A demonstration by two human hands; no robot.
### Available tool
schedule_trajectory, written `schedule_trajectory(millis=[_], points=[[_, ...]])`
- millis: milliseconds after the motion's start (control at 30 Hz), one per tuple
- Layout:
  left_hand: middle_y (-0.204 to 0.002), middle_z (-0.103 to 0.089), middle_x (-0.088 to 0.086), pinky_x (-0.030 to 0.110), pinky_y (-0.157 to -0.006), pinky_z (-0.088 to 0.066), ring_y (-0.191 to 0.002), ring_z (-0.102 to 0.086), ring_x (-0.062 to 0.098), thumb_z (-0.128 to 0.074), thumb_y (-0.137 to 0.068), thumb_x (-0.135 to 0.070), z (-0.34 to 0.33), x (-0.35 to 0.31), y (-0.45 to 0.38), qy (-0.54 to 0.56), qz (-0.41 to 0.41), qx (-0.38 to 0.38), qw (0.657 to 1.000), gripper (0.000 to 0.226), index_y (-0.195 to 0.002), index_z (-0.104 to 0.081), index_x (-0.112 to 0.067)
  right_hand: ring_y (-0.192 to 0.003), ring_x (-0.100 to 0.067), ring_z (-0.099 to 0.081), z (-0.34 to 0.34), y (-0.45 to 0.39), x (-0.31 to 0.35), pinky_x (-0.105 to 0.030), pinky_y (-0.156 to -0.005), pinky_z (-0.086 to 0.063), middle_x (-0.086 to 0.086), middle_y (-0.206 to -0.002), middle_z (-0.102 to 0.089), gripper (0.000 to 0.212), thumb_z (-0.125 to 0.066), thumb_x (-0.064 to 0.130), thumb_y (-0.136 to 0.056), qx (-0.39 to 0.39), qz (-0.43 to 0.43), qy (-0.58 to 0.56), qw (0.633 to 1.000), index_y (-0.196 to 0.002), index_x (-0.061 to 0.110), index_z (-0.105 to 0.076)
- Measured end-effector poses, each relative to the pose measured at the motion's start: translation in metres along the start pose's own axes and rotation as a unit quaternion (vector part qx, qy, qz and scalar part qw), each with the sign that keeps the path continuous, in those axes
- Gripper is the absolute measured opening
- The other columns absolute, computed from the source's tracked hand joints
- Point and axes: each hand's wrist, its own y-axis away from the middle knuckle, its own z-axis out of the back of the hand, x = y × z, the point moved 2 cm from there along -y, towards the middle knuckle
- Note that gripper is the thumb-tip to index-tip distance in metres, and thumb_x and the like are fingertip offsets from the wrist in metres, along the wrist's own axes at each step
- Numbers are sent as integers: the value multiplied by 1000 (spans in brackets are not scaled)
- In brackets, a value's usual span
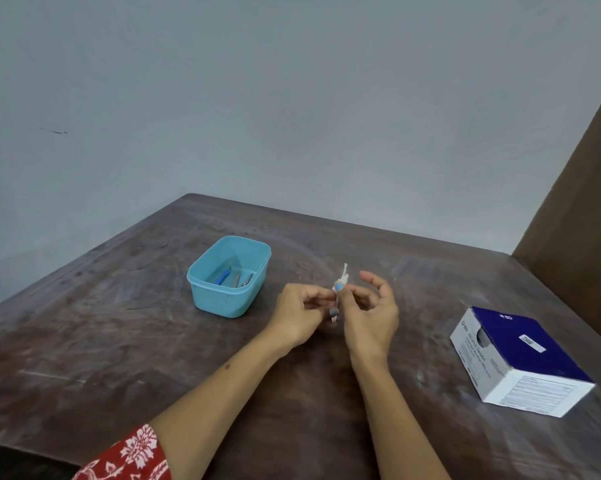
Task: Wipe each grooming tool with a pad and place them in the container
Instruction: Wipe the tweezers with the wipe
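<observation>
Both hands meet above the dark wooden table. Left hand pinches the lower end of a slim tool; right hand pinches a crumpled white pad around its upper part, outer fingers spread loose. The tool itself is mostly hidden; long axis near upright, tilted slightly right.

The open light-blue rectangular plastic container lies left and beyond the hands, left hand nearer.

Count: one container, three tools inside, one tool in hand, one pad, one blue-and-white cardboard swab box well apart, right.
</observation>
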Motion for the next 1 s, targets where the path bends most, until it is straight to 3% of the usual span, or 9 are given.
schedule_trajectory(millis=[100,200,267,367,467,633,833,1000], points=[[-96,-70,18,28,-71,-59,-86,-69,24,-56,-83,13,-3,-3,3,23,17,50,998,27,-105,-66,1,-58,-8,-64,3,0,4,-25,-55,-54,9,-75,-71,29,-73,13,-79,-31,5,-12,999,-96,30,-58],[-98,-70,18,26,-70,-59,-88,-69,25,-57,-82,13,-4,-2,4,18,2,15,1000,29,-107,-66,2,-50,-6,-62,2,-1,2,-21,-45,-50,3,-78,-72,15,-71,13,-81,-8,-27,-23,999,-93,18,-65],[-96,-71,14,27,-72,-59,-87,-70,21,-57,-83,12,-2,-2,3,1,-7,-5,1000,30,-107,-67,-2,-52,-5,-65,0,-1,-2,-20,-47,-50,0,-79,-73,11,-71,15,-82,19,-40,-10,999,-92,15,-69],[-94,-71,15,27,-70,-59,-83,-70,20,-56,-83,13,0,-2,2,17,14,16,1000,28,-106,-66,1,-54,-3,-64,-1,-1,-4,-20,-53,-51,-3,-80,-72,15,-71,21,-82,24,-55,-9,998,-94,12,-71],[-85,-69,14,25,-67,-59,-76,-68,19,-55,-83,16,-6,-2,4,34,25,56,998,25,-103,-66,5,-45,3,-58,2,-3,-1,-12,-45,-44,0,-78,-68,13,-69,20,-83,1,-65,-34,997,-92,11,-68],[-89,-71,10,21,-65,-56,-79,-70,14,-56,-81,14,1,-3,1,15,-9,-20,1000,30,-104,-68,-1,-54,-2,-64,-3,0,-4,-15,-47,-48,-5,-77,-71,18,-71,23,-82,55,-54,12,997,-93,8,-71],[-88,-69,15,27,-69,-59,-81,-69,22,-57,-82,14,-3,-5,3,22,30,53,998,25,-102,-66,2,-45,-4,-59,0,-1,-1,-26,-47,-51,-3,-66,-66,16,-68,27,-84,4,-57,-7,998,-90,12,-68],[-94,-71,11,24,-67,-58,-84,-70,17,-57,-82,13,0,-5,4,-2,-3,6,1000,30,-106,-67,-2,-58,-9,-65,-2,0,-4,-21,-48,-49,-5,-72,-70,19,-69,28,-84,40,-61,2,997,-90,10,-69]])
